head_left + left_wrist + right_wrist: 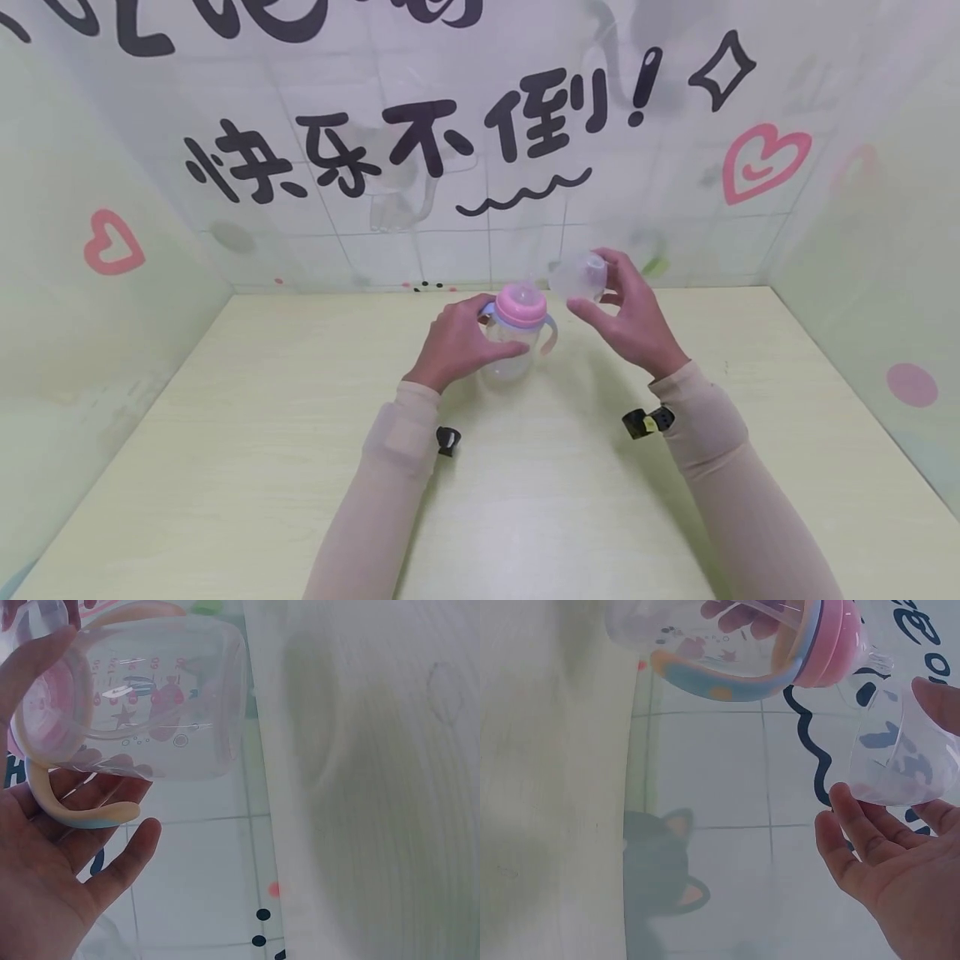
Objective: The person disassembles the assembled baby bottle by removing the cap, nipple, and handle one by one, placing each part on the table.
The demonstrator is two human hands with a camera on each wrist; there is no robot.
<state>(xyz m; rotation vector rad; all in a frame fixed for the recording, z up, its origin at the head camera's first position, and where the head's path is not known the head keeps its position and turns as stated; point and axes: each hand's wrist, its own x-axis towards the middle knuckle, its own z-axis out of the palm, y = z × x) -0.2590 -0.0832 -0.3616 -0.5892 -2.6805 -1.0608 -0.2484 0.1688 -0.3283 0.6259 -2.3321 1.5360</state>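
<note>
A clear baby bottle (510, 367) with a pink collar (517, 307), a translucent teat and two curved side handles is held upright in my left hand (459, 340). The thumb lies across the bottle's front, while the other fingers are behind it. Printed markings and a pink figure show on the bottle body (161, 697) in the left wrist view. To its right, my right hand (633, 312) holds a clear domed cap (577, 279) between thumb and fingers. In the right wrist view the cap (900, 761) is apart from the collar, near the teat (877, 661).
Both hands are over a pale wood-grain table (285, 467), close to its back edge. A white tiled backdrop (450, 254) with black lettering rises behind, and side panels with pink hearts flank the table. A small black device (648, 422) sits at the right wrist.
</note>
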